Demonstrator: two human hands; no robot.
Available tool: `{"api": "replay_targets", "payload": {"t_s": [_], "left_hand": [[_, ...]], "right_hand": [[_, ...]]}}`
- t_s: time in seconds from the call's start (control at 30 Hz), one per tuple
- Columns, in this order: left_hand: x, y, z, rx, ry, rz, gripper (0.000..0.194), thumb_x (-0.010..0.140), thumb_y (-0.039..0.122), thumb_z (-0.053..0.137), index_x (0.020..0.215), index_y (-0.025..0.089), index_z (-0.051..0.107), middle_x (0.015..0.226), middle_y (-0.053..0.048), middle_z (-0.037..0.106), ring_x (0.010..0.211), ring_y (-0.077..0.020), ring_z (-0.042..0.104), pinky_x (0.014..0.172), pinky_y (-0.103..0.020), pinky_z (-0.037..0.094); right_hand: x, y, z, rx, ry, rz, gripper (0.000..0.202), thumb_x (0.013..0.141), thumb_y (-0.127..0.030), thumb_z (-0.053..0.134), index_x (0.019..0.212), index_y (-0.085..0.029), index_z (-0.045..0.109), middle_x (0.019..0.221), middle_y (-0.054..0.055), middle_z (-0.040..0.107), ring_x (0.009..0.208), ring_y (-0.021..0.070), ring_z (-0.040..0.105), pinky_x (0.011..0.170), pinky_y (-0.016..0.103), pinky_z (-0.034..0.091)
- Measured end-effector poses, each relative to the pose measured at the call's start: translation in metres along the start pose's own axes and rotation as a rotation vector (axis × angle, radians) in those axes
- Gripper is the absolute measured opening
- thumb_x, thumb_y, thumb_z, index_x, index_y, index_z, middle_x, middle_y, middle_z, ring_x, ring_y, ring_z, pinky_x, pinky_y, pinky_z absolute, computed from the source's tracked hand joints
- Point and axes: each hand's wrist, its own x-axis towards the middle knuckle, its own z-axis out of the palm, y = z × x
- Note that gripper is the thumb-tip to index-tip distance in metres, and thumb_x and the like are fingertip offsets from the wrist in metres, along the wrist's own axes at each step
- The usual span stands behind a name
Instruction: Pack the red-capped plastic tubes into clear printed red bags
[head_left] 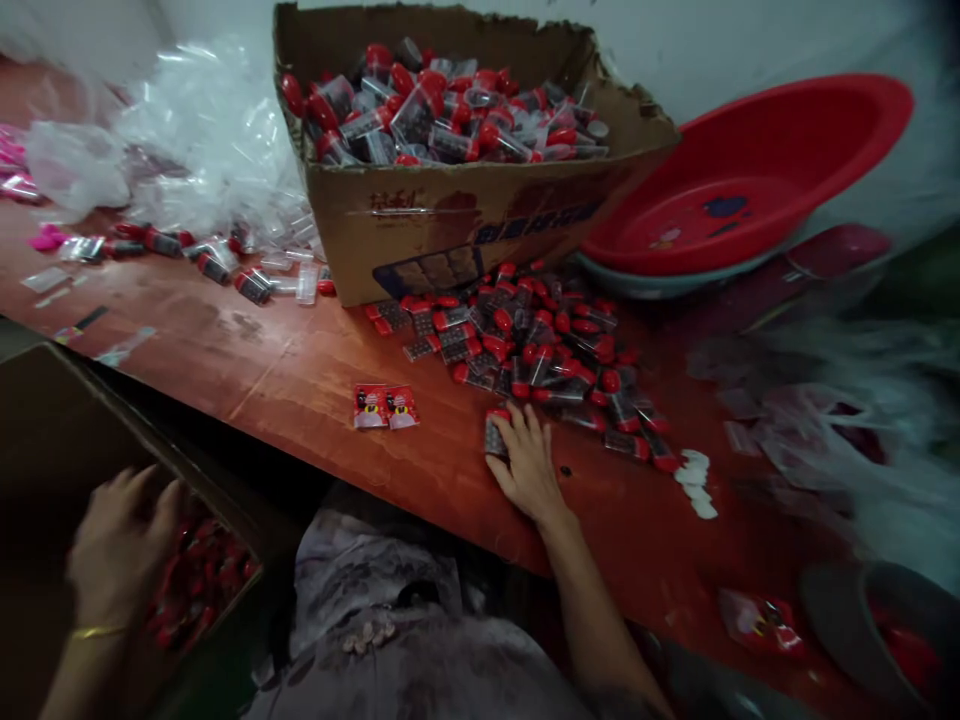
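Note:
My right hand (529, 465) rests on the table, its thumb and fingers around a small clear container with a red cap (495, 436) and dark dotted contents. Just beyond it lies a heap of similar red-capped containers (532, 345). Two small red printed cards (385, 407) lie side by side to the left of this hand. My left hand (124, 540), somewhat blurred, hovers over a lower cardboard box (45, 400) holding many red pieces (199, 575). Its fingers are bent and apart from the thumb, with nothing seen between them.
A large cardboard box (420, 235) full of red-capped containers stands at the back of the reddish table (300, 375). Red basins (750, 170) lean on its right. Clear plastic bags (217, 130) pile up at left. White pieces (696, 484) and a grey bucket (840, 610) are at right.

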Motion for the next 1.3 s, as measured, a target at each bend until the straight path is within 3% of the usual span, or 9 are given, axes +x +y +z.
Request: {"api": "replay_targets", "payload": {"t_s": [0.07, 0.17, 0.27, 0.37, 0.63, 0.83, 0.97, 1.1, 1.3], "left_hand": [[0.013, 0.033, 0.039, -0.131, 0.032, 0.236, 0.022, 0.084, 0.040, 0.050, 0.099, 0.031, 0.065, 0.117, -0.001, 0.064, 0.119, -0.0253, 0.051, 0.101, -0.046, 0.041], [0.023, 0.099, 0.096, -0.118, -0.145, 0.533, 0.026, 0.086, 0.035, 0.048, 0.099, 0.024, 0.068, 0.126, -0.009, 0.059, 0.128, -0.0287, 0.042, 0.103, -0.048, 0.036], [0.025, 0.146, 0.137, -0.030, -0.286, 0.636, 0.031, 0.085, 0.032, 0.050, 0.110, 0.022, 0.066, 0.137, -0.013, 0.048, 0.133, -0.0325, 0.034, 0.106, -0.052, 0.030], [0.024, 0.159, 0.158, -0.009, -0.339, 0.616, 0.029, 0.086, 0.029, 0.049, 0.108, 0.024, 0.068, 0.135, -0.013, 0.051, 0.133, -0.0342, 0.033, 0.106, -0.057, 0.025], [0.020, 0.155, 0.157, -0.128, -0.307, 0.571, 0.023, 0.083, 0.022, 0.051, 0.087, 0.027, 0.073, 0.123, -0.007, 0.062, 0.133, -0.0332, 0.032, 0.108, -0.059, 0.017], [0.018, 0.156, 0.154, -0.088, -0.309, 0.550, 0.028, 0.084, 0.032, 0.052, 0.105, 0.025, 0.069, 0.134, -0.011, 0.051, 0.134, -0.0359, 0.029, 0.107, -0.059, 0.019], [0.018, 0.159, 0.155, -0.087, -0.311, 0.537, 0.023, 0.084, 0.027, 0.051, 0.092, 0.025, 0.073, 0.128, -0.007, 0.058, 0.134, -0.0349, 0.029, 0.108, -0.060, 0.016], [0.017, 0.160, 0.157, -0.117, -0.302, 0.533, 0.024, 0.085, 0.026, 0.049, 0.084, 0.024, 0.073, 0.121, -0.007, 0.063, 0.133, -0.0335, 0.034, 0.108, -0.060, 0.015], [0.018, 0.158, 0.157, -0.101, -0.295, 0.539, 0.030, 0.085, 0.033, 0.051, 0.106, 0.023, 0.069, 0.134, -0.012, 0.052, 0.135, -0.0359, 0.027, 0.107, -0.060, 0.016]], "right_hand": [[0.001, -0.004, -0.001, 0.024, -0.007, -0.072, 0.053, 0.083, -0.030, 0.046, 0.135, -0.021, 0.038, 0.147, 0.013, 0.027, 0.138, 0.0350, 0.015, 0.104, 0.065, 0.018], [0.000, -0.006, 0.000, 0.047, 0.069, -0.090, 0.050, 0.087, -0.035, 0.044, 0.133, -0.018, 0.040, 0.147, 0.016, 0.027, 0.139, 0.0342, 0.014, 0.106, 0.063, 0.016], [-0.002, -0.005, 0.001, 0.069, 0.131, -0.084, 0.047, 0.088, -0.037, 0.043, 0.131, -0.017, 0.042, 0.145, 0.017, 0.031, 0.138, 0.0328, 0.018, 0.106, 0.059, 0.020], [-0.002, -0.005, 0.001, 0.077, 0.156, -0.099, 0.045, 0.088, -0.036, 0.044, 0.127, -0.016, 0.046, 0.142, 0.017, 0.036, 0.138, 0.0320, 0.022, 0.106, 0.058, 0.021], [-0.002, -0.008, -0.002, 0.081, 0.232, -0.137, 0.036, 0.084, -0.033, 0.048, 0.113, -0.015, 0.057, 0.132, 0.016, 0.052, 0.133, 0.0297, 0.035, 0.108, 0.056, 0.021], [-0.001, -0.011, -0.002, 0.079, 0.326, -0.163, 0.027, 0.084, -0.029, 0.050, 0.103, -0.014, 0.062, 0.122, 0.016, 0.060, 0.126, 0.0278, 0.044, 0.109, 0.054, 0.021], [0.000, -0.015, -0.003, 0.081, 0.377, -0.173, 0.022, 0.084, -0.026, 0.052, 0.098, -0.014, 0.064, 0.116, 0.014, 0.064, 0.121, 0.0268, 0.050, 0.108, 0.054, 0.023], [0.002, -0.031, -0.007, 0.125, 0.400, -0.130, 0.019, 0.085, -0.023, 0.050, 0.094, -0.018, 0.065, 0.112, 0.010, 0.067, 0.119, 0.0241, 0.052, 0.109, 0.053, 0.022], [0.008, -0.066, -0.002, 0.252, 0.404, -0.161, 0.019, 0.085, -0.020, 0.049, 0.095, -0.020, 0.065, 0.110, 0.008, 0.068, 0.118, 0.0223, 0.053, 0.110, 0.051, 0.022]]}}
